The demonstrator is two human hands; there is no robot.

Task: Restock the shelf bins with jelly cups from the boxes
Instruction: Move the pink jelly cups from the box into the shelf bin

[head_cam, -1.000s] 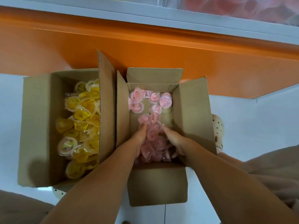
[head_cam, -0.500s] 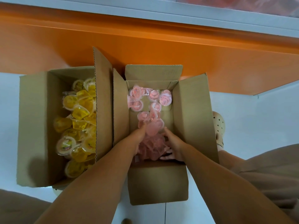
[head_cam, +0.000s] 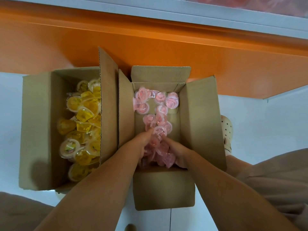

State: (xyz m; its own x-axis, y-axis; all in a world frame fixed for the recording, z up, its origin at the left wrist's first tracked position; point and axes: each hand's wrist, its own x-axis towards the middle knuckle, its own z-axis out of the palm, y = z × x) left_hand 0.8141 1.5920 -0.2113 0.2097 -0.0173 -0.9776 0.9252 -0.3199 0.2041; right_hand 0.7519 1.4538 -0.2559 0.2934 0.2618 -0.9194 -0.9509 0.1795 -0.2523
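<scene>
Head view, hands: the left hand (head_cam: 143, 144) and right hand (head_cam: 179, 153) cup a heap of pink jelly cups (head_cam: 159, 150) between curled fingers, at the near end of the right box (head_cam: 201, 117).
Head view, progress: this looks like the gathering stage. The heap sits low inside the box, and more pink cups lie by its far wall. The left box (head_cam: 38, 122) is piled with yellow jelly cups (head_cam: 85, 114), so most restocking seems left.
Head view, hidden: the shelf bin (head_cam: 250, 4) is cut off at the top edge and blurred, so its fill cannot be told. The fingertips are buried in the heap.

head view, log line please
phase: gather | left hand: grips pink jelly cups | right hand: grips same cups | in: right box | yellow jelly cups: untouched
</scene>
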